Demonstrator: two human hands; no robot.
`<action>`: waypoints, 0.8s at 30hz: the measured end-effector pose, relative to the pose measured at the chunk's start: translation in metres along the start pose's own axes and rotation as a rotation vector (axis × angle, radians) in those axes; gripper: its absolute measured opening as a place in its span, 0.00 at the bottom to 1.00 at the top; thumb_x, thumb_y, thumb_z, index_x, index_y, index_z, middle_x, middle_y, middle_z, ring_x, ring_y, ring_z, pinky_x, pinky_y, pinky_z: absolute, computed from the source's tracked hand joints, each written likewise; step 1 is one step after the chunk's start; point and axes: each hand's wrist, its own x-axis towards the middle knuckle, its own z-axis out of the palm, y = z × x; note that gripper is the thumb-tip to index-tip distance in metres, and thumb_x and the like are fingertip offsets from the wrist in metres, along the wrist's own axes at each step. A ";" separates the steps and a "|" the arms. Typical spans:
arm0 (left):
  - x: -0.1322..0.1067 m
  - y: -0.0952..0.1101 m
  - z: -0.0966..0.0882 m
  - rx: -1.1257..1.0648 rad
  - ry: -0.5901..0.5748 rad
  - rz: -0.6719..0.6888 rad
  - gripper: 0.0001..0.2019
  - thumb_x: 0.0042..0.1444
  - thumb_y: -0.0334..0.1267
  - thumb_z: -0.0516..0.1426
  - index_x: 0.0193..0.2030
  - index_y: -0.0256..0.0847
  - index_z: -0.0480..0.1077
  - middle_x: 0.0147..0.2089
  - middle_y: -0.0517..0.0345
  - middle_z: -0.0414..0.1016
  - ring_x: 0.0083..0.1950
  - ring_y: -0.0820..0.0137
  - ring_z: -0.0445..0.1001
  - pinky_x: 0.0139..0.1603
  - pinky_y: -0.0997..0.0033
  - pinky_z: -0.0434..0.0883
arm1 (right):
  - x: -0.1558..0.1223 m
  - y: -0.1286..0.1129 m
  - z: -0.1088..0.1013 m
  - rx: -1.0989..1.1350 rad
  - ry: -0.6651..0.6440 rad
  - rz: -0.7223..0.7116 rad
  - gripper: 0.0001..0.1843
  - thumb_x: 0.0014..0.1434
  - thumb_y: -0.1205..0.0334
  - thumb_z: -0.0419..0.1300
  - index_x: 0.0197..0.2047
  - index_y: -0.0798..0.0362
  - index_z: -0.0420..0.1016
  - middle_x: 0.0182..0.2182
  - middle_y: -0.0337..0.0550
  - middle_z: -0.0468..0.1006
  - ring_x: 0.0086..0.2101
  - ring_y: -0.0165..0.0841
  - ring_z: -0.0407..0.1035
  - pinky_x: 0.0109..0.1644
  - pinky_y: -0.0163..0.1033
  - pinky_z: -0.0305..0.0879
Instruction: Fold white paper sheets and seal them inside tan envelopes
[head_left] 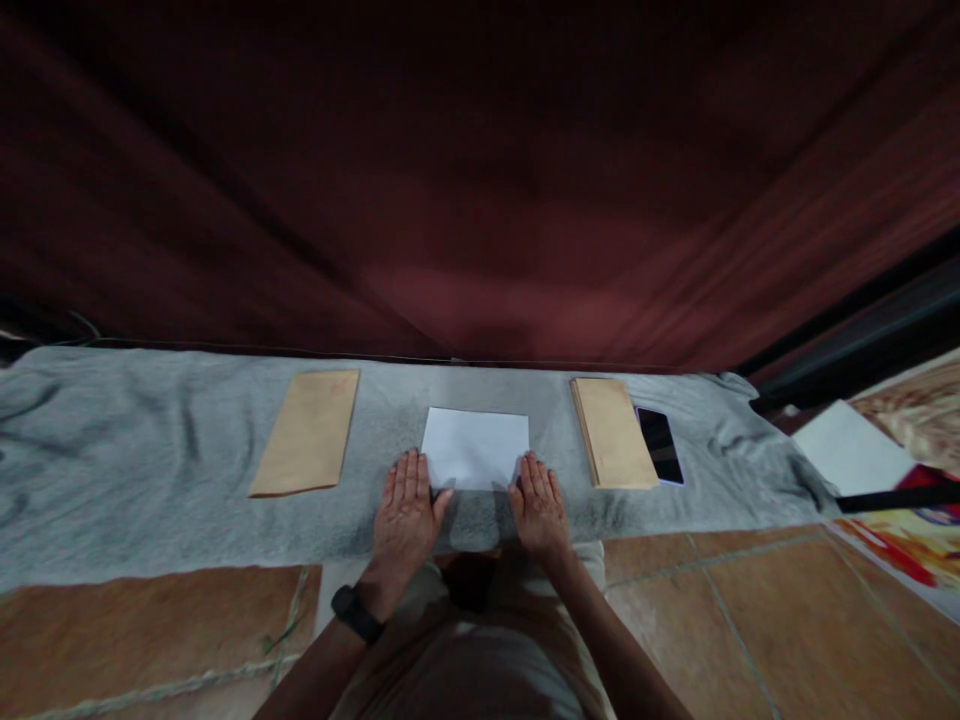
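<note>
A white sheet of paper (pixel 476 447) lies flat on the grey cloth in front of me. My left hand (pixel 409 510) rests palm down at its lower left corner, fingers stretched forward and the thumb at the near edge. At the lower right corner lies my right hand (pixel 540 505), also flat with fingers extended. Neither hand grips anything. To the left is a brown envelope (pixel 307 435); whether more lie under it I cannot tell. A small stack of brown envelopes (pixel 619 435) sits to the right of the paper.
A dark-screened phone (pixel 661 446) lies beside the right stack. The grey cloth (pixel 202 430) covers a long narrow surface, with a dark red curtain (pixel 480 250) rising behind it. At far right are a white sheet (pixel 855 447) and a colourful printed item (pixel 907 550). Brown tiles (pixel 787 610) form the floor.
</note>
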 end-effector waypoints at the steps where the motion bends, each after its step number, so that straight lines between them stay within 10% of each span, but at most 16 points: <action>1: 0.002 0.003 -0.001 -0.012 -0.004 0.010 0.33 0.68 0.51 0.48 0.73 0.32 0.56 0.77 0.36 0.52 0.78 0.50 0.48 0.78 0.44 0.43 | 0.004 -0.001 -0.002 0.010 -0.003 0.007 0.29 0.75 0.56 0.43 0.75 0.58 0.54 0.71 0.57 0.60 0.70 0.46 0.54 0.72 0.59 0.51; 10: 0.044 0.038 0.026 -0.105 -0.323 0.214 0.29 0.67 0.37 0.43 0.74 0.37 0.56 0.78 0.51 0.53 0.79 0.64 0.47 0.79 0.53 0.42 | 0.051 -0.033 0.012 0.120 -0.069 -0.153 0.28 0.75 0.64 0.36 0.73 0.58 0.58 0.70 0.52 0.63 0.71 0.36 0.53 0.73 0.52 0.53; 24: 0.050 0.019 0.025 0.023 -0.211 0.180 0.29 0.67 0.38 0.44 0.73 0.32 0.57 0.76 0.43 0.54 0.78 0.60 0.49 0.78 0.50 0.45 | 0.049 -0.023 0.022 -0.028 -0.026 -0.088 0.29 0.75 0.57 0.44 0.74 0.60 0.55 0.71 0.57 0.60 0.71 0.44 0.52 0.72 0.57 0.51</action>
